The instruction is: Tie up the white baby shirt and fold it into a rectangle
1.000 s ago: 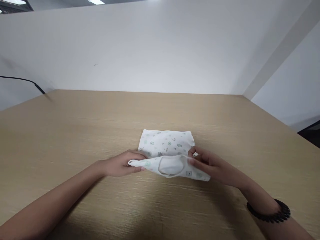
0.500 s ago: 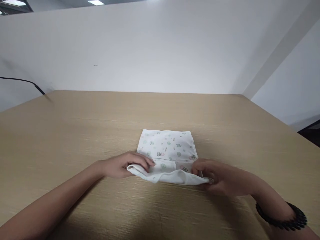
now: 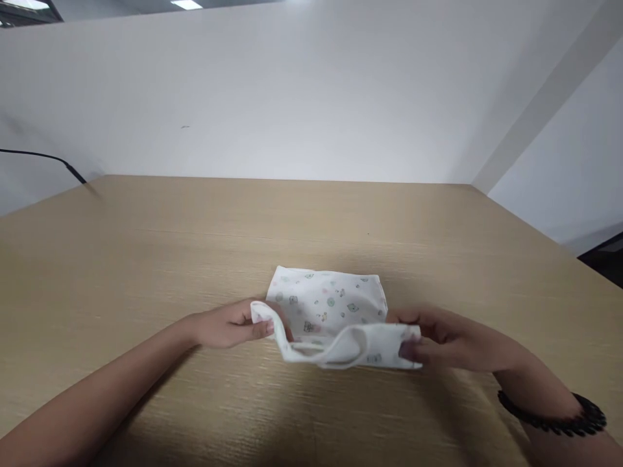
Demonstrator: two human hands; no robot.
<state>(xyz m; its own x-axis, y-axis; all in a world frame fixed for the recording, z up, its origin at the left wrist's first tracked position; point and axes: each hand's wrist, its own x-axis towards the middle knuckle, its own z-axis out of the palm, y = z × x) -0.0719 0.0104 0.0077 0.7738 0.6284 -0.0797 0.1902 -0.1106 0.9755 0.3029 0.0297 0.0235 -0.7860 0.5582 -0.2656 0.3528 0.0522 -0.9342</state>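
I hold a small white cloth [image 3: 331, 301], printed with little grey, green and pink motifs, between my two hands, low and near the middle of a wooden table [image 3: 170, 253]. My left hand [image 3: 228, 324] pinches its near left end: the thumb lies on the side facing me, the fingers go behind, and the gap between them is closed down to the fabric. My right hand [image 3: 452, 340] has the near right end in the same kind of pinch, slightly blurred, thumb in front and fingers mostly hidden behind. Half a second ago the near part lay lower and opened out, my left fingers resting over it; now that edge stands up and curls in a wave between my hands, with print facing me on the right. The far edge has also come nearer to me. I judge from this that the cloth is being handled as a whole, and that its near part is loose and uneven, not yet flat. A black band [image 3: 577, 425] circles my right wrist. Beyond the table rises a plain white wall [image 3: 292, 97]; a dark cable [image 3: 43, 154] runs at far left.
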